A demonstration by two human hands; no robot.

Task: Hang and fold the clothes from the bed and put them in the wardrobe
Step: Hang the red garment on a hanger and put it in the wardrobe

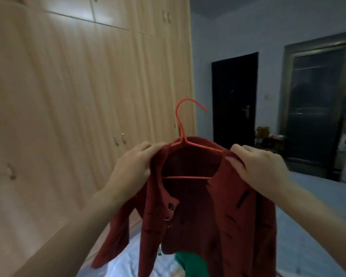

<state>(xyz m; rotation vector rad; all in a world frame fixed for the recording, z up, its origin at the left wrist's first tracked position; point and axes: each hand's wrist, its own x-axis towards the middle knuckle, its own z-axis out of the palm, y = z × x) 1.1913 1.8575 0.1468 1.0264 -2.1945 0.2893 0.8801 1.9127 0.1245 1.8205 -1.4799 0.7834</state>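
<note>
A dark red jacket [200,206] hangs open-fronted on a thin red hanger [183,124], held up in the air in front of me. My left hand [134,164] grips the jacket's left shoulder over the hanger's end. At the other shoulder my right hand [260,166] pinches the fabric the same way. The hanger's hook points up and to the right. Below the jacket lies a green garment [192,262] on the pale bed [308,226]. The light wooden wardrobe [78,96] fills the left side, its doors closed.
A dark door [235,96] stands in the far wall, and a glass door [316,104] is to its right. Small boxes and clutter [268,138] sit on a low surface between them. White bedding [132,256] lies under the jacket's left sleeve.
</note>
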